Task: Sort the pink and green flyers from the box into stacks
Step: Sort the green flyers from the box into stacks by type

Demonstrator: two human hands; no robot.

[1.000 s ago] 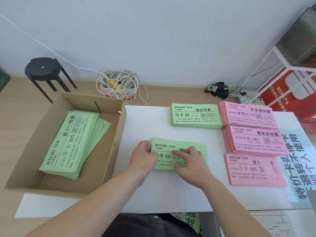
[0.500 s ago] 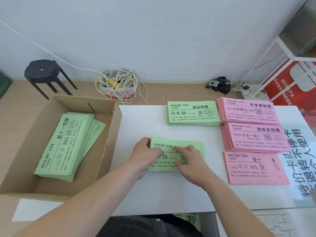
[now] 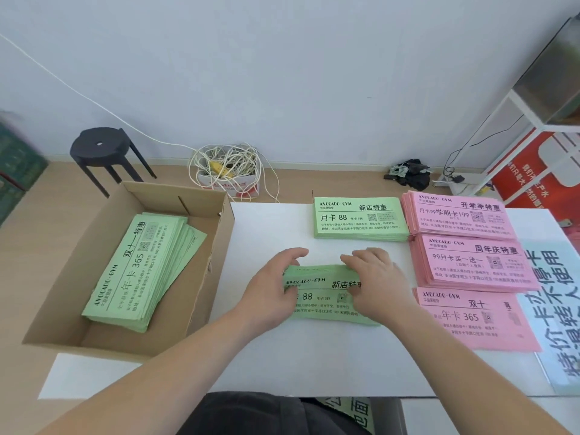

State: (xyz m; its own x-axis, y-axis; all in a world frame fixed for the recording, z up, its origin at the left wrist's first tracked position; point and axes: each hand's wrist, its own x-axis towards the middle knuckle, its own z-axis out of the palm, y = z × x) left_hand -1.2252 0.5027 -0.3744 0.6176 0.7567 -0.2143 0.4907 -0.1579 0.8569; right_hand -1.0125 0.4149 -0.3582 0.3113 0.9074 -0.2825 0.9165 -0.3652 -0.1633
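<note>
A bundle of green flyers (image 3: 323, 288) lies on the white table in front of me. My left hand (image 3: 276, 284) grips its left end and my right hand (image 3: 376, 282) grips its right end, fingers curled over the far edge. The far edge looks slightly lifted. Another green stack (image 3: 359, 218) lies at the back. To its right sit three pink stacks: far (image 3: 458, 215), middle (image 3: 474, 262) and near (image 3: 477, 321). The cardboard box (image 3: 219, 246) on the left holds a pile of green flyers (image 3: 141, 271).
The white table (image 3: 270, 233) stands between box and stacks. A printed sheet (image 3: 558, 309) lies at its right edge. On the floor behind are a black stool (image 3: 100, 152), a small box of tangled white cable (image 3: 226, 171) and a white shelf frame (image 3: 518, 120).
Both hands moved from resting flat on the green bundle to gripping its ends, with fingers now hooked over its far edge. The bundle sits a little nearer the pink stacks.
</note>
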